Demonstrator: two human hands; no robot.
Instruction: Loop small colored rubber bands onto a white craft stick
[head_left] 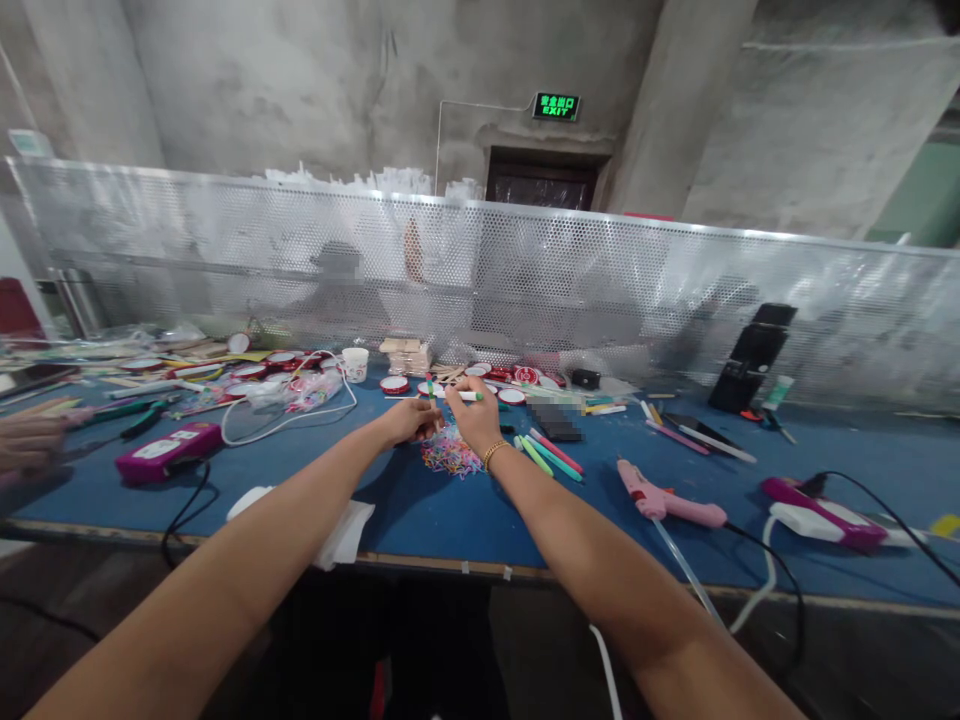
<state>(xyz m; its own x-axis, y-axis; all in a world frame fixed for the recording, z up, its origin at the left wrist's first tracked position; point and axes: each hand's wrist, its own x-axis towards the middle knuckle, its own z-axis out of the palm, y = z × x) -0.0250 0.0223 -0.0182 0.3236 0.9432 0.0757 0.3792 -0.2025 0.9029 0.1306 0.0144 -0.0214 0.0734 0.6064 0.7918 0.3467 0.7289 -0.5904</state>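
My left hand [409,418] and my right hand [474,412] are stretched far out over the blue table [420,510], close together. The right hand's fingers are closed on a white marker with a green tip [466,396]. The left hand's fingers are curled and pinch something small that I cannot make out, right above a heap of small colourful pieces [448,455]. A gold bracelet [493,453] sits on my right wrist.
Several markers [553,455] lie right of the heap. A pink glue gun [664,497] and a second one [821,513] lie at right with cables. A magenta box [166,450], white cloth [341,530], red-white discs [517,385] and a perforated screen [525,290] are behind. Another person's hand [26,440] is at left.
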